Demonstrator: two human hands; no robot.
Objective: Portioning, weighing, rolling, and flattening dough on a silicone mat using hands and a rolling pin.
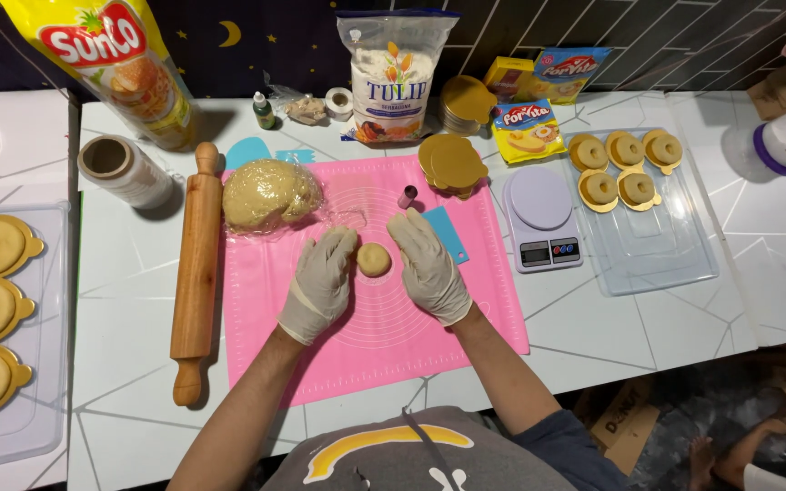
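Two gloved hands cupped a small dough ball on the pink mat.

The left hand point(320, 282) and right hand point(429, 266) lay flat and spread, fingers together, palms turned in against either side of the ball point(374, 259) — neither pinched it, both merely flanked and touched it. The ball sat on the mat point(375, 355), near its middle, over faint printed rings. To shape it well, I judged that even, light pressure from both palms mattered — too hard and it would flatten or stick to the gloves. Behind the left hand lay the big dough lump point(268, 194) in clear wrap; a small cutter point(407, 196) and a blue scraper point(448, 233) lay just past the right. A rolling pin point(196, 268) rested left of the mat, a scale point(543, 218) to its right, and trays point(657, 264) of ringed dough stood at both sides.
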